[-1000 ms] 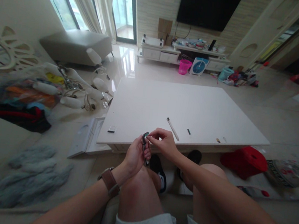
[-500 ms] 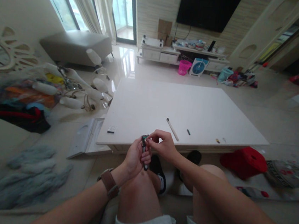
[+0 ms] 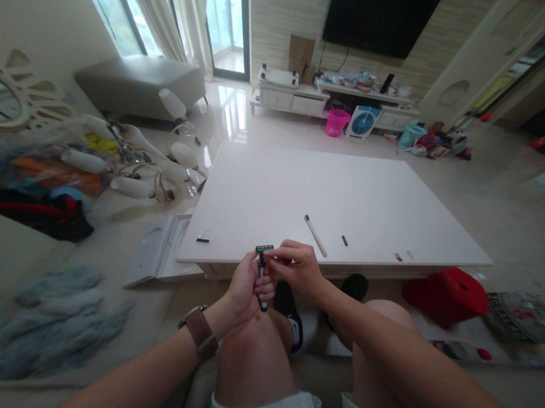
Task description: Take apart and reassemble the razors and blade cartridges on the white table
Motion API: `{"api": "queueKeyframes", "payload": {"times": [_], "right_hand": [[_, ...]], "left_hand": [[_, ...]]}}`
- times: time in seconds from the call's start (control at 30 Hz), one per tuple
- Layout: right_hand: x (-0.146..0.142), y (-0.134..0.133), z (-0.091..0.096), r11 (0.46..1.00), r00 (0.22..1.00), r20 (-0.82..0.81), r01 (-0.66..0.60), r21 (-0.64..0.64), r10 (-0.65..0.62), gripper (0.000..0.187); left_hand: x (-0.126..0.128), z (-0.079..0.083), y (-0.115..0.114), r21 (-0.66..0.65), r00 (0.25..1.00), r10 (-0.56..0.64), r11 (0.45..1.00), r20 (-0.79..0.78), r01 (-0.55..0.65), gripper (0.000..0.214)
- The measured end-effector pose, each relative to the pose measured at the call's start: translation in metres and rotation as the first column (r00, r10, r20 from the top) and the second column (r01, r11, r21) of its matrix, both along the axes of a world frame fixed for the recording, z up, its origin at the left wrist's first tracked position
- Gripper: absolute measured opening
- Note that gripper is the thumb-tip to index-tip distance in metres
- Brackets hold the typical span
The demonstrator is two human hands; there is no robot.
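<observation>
My left hand (image 3: 246, 284) is closed round the handle of a razor (image 3: 263, 289), held upright over my knee near the table's front edge. The razor has a dark and pale handle and a wide black head with a green strip. My right hand (image 3: 298, 262) is closed in a pinch, its thumb and index fingertips against the right side of the razor just under the head. On the white table (image 3: 274, 191) beyond lie a pale stick with a dark end (image 3: 315, 236) and a small dark green strip (image 3: 344, 241).
A small clear piece with a black edge (image 3: 204, 236) lies at the table's left. Tiny bits (image 3: 398, 257) lie at its right. A red stool (image 3: 446, 296) stands right of my legs. An open white box (image 3: 158, 250) and a lamp with white shades (image 3: 132, 187) are left.
The razor has turned in my left hand, so its head now shows wider and more level. My right fingertips have shifted slightly down beside the head.
</observation>
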State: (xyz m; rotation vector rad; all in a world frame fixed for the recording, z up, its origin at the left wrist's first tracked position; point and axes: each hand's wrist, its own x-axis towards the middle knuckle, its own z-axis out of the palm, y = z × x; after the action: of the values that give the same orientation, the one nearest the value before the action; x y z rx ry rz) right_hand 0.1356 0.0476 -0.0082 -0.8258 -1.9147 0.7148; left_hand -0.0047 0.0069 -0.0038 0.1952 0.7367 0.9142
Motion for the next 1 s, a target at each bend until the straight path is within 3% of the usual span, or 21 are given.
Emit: {"api": "queueKeyframes", "payload": {"times": [0.23,0.57,1.0], "right_hand": [[0.0003,0.0,-0.0007,0.996,0.997,0.077,-0.036,0.086,0.03,0.016],[0.0006,0.0015,0.0023,0.996,0.993,0.104,-0.067,0.052,0.062,0.012],[0.0028,0.0002,-0.0033,0.996,0.99,0.138,0.02,0.084,-0.032,0.007]], "left_hand": [[-0.0002,-0.0004,0.0003,-0.016,0.999,0.005,1.0,-0.033,-0.005,0.035],[0.0017,-0.0009,-0.0011,-0.055,0.996,-0.018,0.998,-0.087,0.014,0.042],[-0.0017,-0.0014,-0.0002,-0.008,1.0,0.0,1.0,-0.028,-0.001,0.034]]}}
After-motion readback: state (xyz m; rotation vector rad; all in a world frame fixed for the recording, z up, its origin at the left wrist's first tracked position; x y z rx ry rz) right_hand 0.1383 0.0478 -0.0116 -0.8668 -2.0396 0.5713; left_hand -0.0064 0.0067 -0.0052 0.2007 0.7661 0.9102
